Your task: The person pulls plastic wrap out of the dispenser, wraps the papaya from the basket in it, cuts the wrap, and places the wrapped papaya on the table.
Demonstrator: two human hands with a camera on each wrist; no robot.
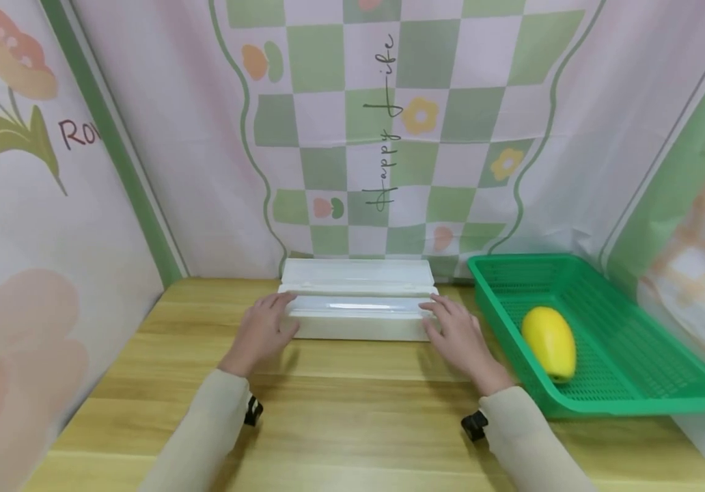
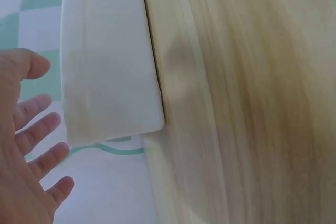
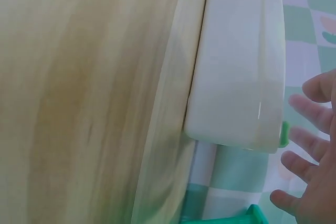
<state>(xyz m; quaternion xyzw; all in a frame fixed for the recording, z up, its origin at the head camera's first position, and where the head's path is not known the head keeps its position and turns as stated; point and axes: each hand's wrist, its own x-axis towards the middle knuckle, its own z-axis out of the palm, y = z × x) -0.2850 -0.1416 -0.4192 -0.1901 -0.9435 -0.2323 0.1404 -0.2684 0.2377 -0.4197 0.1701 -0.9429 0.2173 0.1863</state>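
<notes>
Here, the left hand (image 1: 264, 324), relaxed and free, is at the left end of a long, smooth white box (image 1: 361, 329) on the table (image 1: 352, 403), lid (image 1: 357, 271) tipped back, shiny film (image 1: 358, 305) inside. The right hand (image 1: 458, 335), equally loose, flanks its right end; farther right, a green basket (image 1: 629, 369) holds a yellow fruit (image 1: 549, 343).

Both arms (image 1: 201, 427) extend forward, left grip (image 1: 261, 328) and right grip (image 1: 458, 333) loosely spread.

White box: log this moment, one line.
white box: lid raised; left hand: left end; right hand: right end; yellow fruit: in green basket
</notes>
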